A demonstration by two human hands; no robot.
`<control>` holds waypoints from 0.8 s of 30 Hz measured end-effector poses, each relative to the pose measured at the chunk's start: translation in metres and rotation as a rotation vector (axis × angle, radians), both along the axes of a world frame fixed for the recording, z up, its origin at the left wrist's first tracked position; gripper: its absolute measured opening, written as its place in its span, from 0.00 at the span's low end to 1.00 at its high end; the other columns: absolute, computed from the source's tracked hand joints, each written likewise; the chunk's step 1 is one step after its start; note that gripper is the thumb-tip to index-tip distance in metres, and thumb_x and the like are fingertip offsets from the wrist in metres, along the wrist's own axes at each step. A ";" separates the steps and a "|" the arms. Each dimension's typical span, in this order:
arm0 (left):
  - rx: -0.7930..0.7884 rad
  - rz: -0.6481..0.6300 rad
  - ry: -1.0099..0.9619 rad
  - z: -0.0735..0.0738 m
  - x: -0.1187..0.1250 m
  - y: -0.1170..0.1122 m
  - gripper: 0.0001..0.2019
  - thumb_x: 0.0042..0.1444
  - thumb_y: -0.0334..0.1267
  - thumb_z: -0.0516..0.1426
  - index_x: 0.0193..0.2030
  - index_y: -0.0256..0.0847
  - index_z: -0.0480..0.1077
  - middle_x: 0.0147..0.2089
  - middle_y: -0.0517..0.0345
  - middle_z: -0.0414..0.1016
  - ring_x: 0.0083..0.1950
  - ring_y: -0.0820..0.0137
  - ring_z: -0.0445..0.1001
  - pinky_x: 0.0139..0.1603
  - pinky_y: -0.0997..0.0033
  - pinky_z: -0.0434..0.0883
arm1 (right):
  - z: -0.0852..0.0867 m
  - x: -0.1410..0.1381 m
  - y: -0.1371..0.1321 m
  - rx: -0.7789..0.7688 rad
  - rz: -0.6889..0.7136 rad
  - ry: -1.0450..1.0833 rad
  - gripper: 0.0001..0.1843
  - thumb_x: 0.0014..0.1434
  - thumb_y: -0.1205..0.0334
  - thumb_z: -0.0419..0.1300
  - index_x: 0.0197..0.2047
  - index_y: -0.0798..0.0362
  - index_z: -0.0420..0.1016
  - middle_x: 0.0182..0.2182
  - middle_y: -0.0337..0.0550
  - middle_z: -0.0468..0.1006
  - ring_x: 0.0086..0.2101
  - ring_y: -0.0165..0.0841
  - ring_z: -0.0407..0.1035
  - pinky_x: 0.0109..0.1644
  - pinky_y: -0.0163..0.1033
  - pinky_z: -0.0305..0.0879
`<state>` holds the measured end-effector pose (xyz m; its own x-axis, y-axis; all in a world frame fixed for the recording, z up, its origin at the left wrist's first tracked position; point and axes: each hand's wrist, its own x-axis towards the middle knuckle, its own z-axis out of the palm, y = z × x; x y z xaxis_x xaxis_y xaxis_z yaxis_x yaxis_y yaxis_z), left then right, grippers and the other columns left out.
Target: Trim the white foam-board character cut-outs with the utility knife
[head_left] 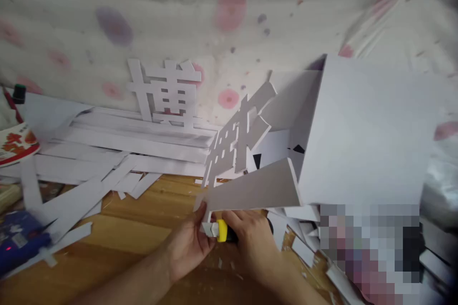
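A white foam-board cut-out with a lattice of small openings point(242, 145) stands tilted in front of me. A wide board strip point(255, 188) runs along its lower edge; whether the two are joined I cannot tell. My left hand point(186, 247) pinches the cut-out's lower left corner between thumb and fingers. My right hand point(255, 234) is wrapped around a yellow-and-black utility knife point(222, 231), and some of its fingers are hidden behind the strip. The knife's blade points left, close to my left fingers and just below the board's corner.
Another character-shaped cut-out point(166, 92) leans on the flower-patterned sheet point(179, 18). White strips point(139, 145) are piled along the back left. A blue device point(21, 243) and a printed tub point(17, 145) are at left. A large white panel point(365, 128) stands at right. Scraps litter the wooden table point(132, 233).
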<state>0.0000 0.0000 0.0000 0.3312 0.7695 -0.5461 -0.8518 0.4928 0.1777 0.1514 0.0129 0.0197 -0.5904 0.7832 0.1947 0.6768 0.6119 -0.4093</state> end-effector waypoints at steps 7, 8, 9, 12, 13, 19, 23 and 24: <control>-0.005 -0.010 -0.110 -0.002 -0.002 0.001 0.09 0.59 0.34 0.50 0.34 0.31 0.68 0.25 0.57 0.73 0.23 0.77 0.71 0.18 0.81 0.67 | -0.005 0.003 0.007 0.040 -0.043 0.015 0.16 0.48 0.66 0.59 0.42 0.44 0.74 0.30 0.38 0.79 0.32 0.35 0.71 0.35 0.35 0.57; 0.000 -0.011 -0.126 -0.003 -0.002 0.001 0.09 0.59 0.34 0.50 0.35 0.31 0.68 0.26 0.56 0.73 0.23 0.77 0.71 0.17 0.81 0.66 | -0.005 0.004 0.007 0.044 -0.052 0.019 0.15 0.48 0.65 0.59 0.41 0.44 0.75 0.31 0.38 0.79 0.32 0.36 0.71 0.35 0.35 0.57; 0.001 -0.015 -0.129 -0.003 -0.002 0.001 0.09 0.59 0.34 0.51 0.36 0.30 0.68 0.26 0.56 0.73 0.23 0.77 0.71 0.17 0.81 0.66 | -0.005 0.004 0.007 0.043 -0.052 0.021 0.15 0.48 0.65 0.59 0.41 0.44 0.75 0.31 0.38 0.79 0.33 0.36 0.71 0.36 0.36 0.57; 0.004 -0.010 -0.061 -0.006 0.000 -0.001 0.09 0.58 0.34 0.52 0.40 0.30 0.69 0.29 0.54 0.75 0.25 0.75 0.73 0.21 0.79 0.70 | -0.004 0.004 0.005 0.019 -0.010 0.001 0.16 0.47 0.65 0.59 0.41 0.45 0.74 0.32 0.38 0.79 0.33 0.36 0.71 0.36 0.36 0.56; 0.007 -0.005 -0.033 -0.007 0.001 -0.001 0.09 0.58 0.34 0.52 0.41 0.30 0.69 0.30 0.53 0.76 0.27 0.73 0.75 0.24 0.77 0.72 | -0.004 0.004 0.003 0.009 0.003 -0.012 0.16 0.46 0.66 0.60 0.41 0.45 0.74 0.32 0.38 0.79 0.33 0.37 0.71 0.36 0.36 0.56; -0.050 -0.022 -0.046 -0.005 0.003 -0.003 0.11 0.58 0.37 0.52 0.35 0.30 0.69 0.26 0.54 0.74 0.23 0.75 0.73 0.19 0.79 0.69 | -0.005 0.005 0.003 0.027 0.026 0.004 0.14 0.47 0.66 0.59 0.40 0.45 0.74 0.33 0.37 0.79 0.34 0.35 0.71 0.35 0.34 0.56; -0.060 -0.007 -0.108 -0.002 0.003 -0.003 0.11 0.60 0.36 0.50 0.32 0.31 0.69 0.25 0.56 0.73 0.21 0.77 0.71 0.17 0.81 0.66 | -0.005 0.006 0.007 0.065 0.015 0.022 0.13 0.49 0.64 0.58 0.40 0.45 0.75 0.33 0.38 0.79 0.35 0.35 0.70 0.36 0.34 0.57; -0.056 0.000 -0.111 -0.002 0.003 -0.003 0.11 0.60 0.35 0.50 0.32 0.31 0.69 0.25 0.55 0.74 0.22 0.77 0.71 0.17 0.81 0.66 | -0.004 0.007 0.008 0.062 0.013 0.026 0.12 0.49 0.63 0.59 0.40 0.45 0.75 0.34 0.38 0.79 0.35 0.35 0.70 0.36 0.35 0.58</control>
<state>0.0027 -0.0032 -0.0024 0.3921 0.7390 -0.5479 -0.8649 0.4991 0.0541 0.1581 0.0206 0.0156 -0.5947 0.7614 0.2581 0.6584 0.6455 -0.3872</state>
